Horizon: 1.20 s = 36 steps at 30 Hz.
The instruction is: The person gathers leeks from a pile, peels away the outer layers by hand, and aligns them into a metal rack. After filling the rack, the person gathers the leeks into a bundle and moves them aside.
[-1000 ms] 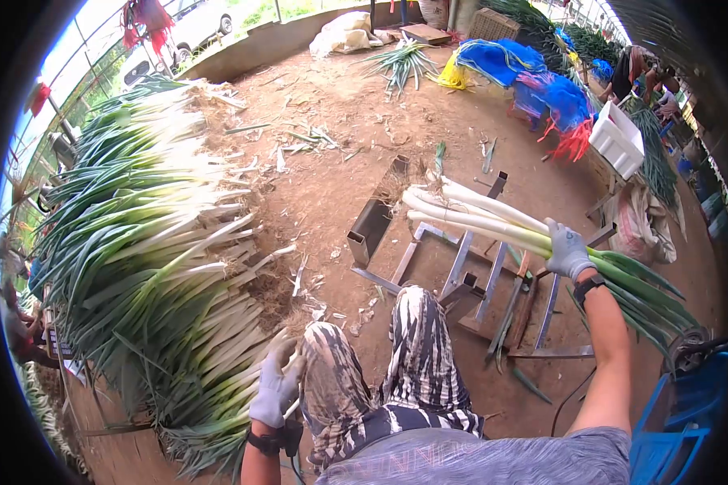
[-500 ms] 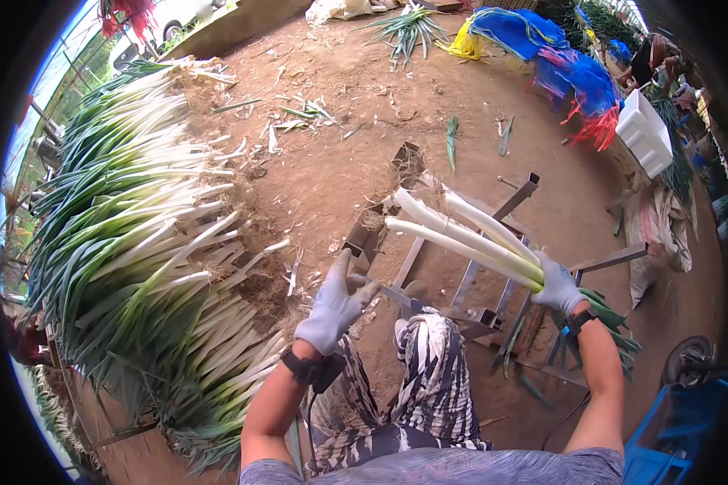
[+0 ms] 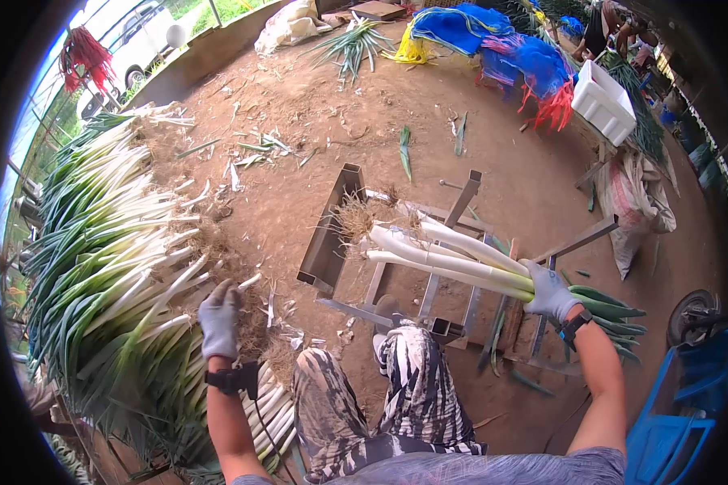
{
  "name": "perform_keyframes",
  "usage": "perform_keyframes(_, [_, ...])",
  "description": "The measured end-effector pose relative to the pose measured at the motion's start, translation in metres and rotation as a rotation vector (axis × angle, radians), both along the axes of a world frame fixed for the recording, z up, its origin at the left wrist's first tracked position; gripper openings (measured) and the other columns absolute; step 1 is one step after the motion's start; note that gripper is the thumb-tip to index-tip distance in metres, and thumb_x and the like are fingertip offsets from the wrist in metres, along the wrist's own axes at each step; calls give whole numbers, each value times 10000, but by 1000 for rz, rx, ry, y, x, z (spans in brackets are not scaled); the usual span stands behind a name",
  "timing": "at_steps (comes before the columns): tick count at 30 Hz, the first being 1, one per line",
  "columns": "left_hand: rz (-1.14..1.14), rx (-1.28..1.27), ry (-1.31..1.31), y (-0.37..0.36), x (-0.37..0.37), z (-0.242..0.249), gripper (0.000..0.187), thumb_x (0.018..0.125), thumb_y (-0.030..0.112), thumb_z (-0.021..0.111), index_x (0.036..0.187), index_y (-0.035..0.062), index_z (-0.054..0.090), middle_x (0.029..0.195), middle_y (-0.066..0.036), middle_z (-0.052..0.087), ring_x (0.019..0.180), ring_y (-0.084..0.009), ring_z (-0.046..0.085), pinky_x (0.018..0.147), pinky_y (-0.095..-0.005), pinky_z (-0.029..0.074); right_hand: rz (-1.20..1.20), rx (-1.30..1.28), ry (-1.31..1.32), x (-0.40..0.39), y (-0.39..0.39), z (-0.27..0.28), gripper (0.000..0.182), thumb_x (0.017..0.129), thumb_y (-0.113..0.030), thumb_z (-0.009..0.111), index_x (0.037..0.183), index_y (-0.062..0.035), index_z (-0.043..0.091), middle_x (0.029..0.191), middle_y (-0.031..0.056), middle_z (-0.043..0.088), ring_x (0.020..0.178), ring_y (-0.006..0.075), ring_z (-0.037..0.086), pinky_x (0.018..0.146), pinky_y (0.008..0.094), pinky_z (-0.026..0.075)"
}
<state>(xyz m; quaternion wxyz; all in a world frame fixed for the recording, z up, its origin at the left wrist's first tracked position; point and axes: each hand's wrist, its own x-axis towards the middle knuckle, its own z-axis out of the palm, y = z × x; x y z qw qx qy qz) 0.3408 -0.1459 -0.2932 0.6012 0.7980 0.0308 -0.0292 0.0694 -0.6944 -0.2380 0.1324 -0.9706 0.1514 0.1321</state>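
Note:
My right hand (image 3: 551, 292), in a grey glove, is closed around a few leeks (image 3: 453, 257) where the white stems turn green. Their rooted ends point left over a metal frame (image 3: 429, 295), and the green leaves trail out to the right behind my hand. On the left, my gloved left hand (image 3: 219, 321) is at the root side of a large heap of leeks (image 3: 129, 259). Its fingers are close together and bent over a leek (image 3: 251, 281) whose white end sticks out just beyond the fingertips.
A metal channel (image 3: 323, 238) stands at the frame's left end. Scraps of leaf (image 3: 405, 153) lie on the dirt floor. Farther back are blue netting (image 3: 461, 28), a white crate (image 3: 603, 103) and a sack (image 3: 635, 206). A blue cart (image 3: 679, 412) stands at lower right, and people (image 3: 615, 28) are at far right.
My left hand has moved left from beside the metal channel to the heap, its spread fingers drawing together. My right hand still holds its leeks. The view has shifted slightly.

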Motion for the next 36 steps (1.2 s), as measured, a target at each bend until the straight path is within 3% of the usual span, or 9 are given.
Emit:
perform_keyframes(7, [452, 141, 159, 251, -73, -77, 325, 960, 199, 547, 1226, 11, 544, 791, -25, 606, 596, -92, 565, 519, -226, 462, 15, -10, 73, 26, -31, -61, 820, 588, -228, 758, 1292, -30, 387, 1111, 237, 582, 1039, 373, 582, 883, 413, 482])
perform_keyframes(10, [374, 100, 344, 249, -103, -112, 394, 965, 262, 534, 1273, 17, 518, 832, -11, 589, 651, -69, 539, 546, -228, 442, 0, 16, 154, 84, -9, -81, 868, 575, -279, 779, 1308, -34, 384, 1127, 249, 581, 1053, 382, 577, 894, 420, 477])
perform_keyframes(14, [125, 358, 312, 158, -110, -122, 514, 949, 273, 551, 1358, -17, 437, 1191, -126, 591, 1016, -172, 568, 885, -302, 453, 92, 39, -95, 156, 28, -122, 816, 703, -321, 724, 1374, -41, 354, 1227, 234, 535, 1141, 379, 525, 967, 423, 430])
perform_keyframes(18, [-14, 481, 367, 85, -114, -62, 531, 941, 271, 554, 1359, -32, 429, 1360, -182, 490, 1260, -252, 456, 1049, -340, 340, 211, 37, -282, 195, 63, -80, 701, 775, -266, 671, 1372, -55, 372, 1229, 221, 533, 1146, 377, 517, 984, 417, 415])
perform_keyframes(22, [110, 312, 525, 126, -129, -88, 499, 928, 188, 573, 1356, -28, 436, 1284, -153, 549, 1054, -199, 578, 906, -311, 454, 244, 39, -313, 171, 51, -67, 664, 769, -253, 680, 1345, -54, 417, 1189, 214, 546, 1112, 364, 535, 962, 418, 425])
perform_keyframes(23, [138, 248, 303, 179, -141, -160, 478, 926, 150, 568, 1351, -29, 442, 1151, -110, 609, 862, -137, 590, 736, -273, 486, 235, 18, -241, 160, 48, -62, 658, 766, -248, 684, 1339, -53, 427, 1185, 211, 549, 1103, 358, 541, 955, 416, 429])
perform_keyframes(27, [180, 226, 583, 177, -186, -138, 449, 928, 160, 558, 1317, -46, 467, 1018, -74, 618, 757, -109, 554, 635, -253, 455, 111, 144, -225, 106, 56, -24, 641, 767, -173, 687, 1343, -43, 438, 1152, 183, 576, 1042, 322, 584, 922, 374, 457])
perform_keyframes(31, [-10, 556, 548, 219, -248, -228, 406, 888, 283, 538, 1164, -5, 611, 1111, -201, 651, 1002, -306, 633, 867, -387, 478, -14, 618, -380, 68, 86, -3, 613, 846, -169, 635, 1381, 11, 399, 1179, 132, 562, 1036, 211, 578, 899, 332, 471])
perform_keyframes(36, [-168, 569, 729, 196, -295, -192, 454, 874, 356, 514, 1195, 48, 602, 1194, -211, 605, 1133, -363, 559, 956, -400, 437, -5, 827, -324, 53, 154, 9, 512, 934, -207, 546, 1364, 37, 413, 1163, 108, 552, 1062, 168, 541, 947, 302, 424])
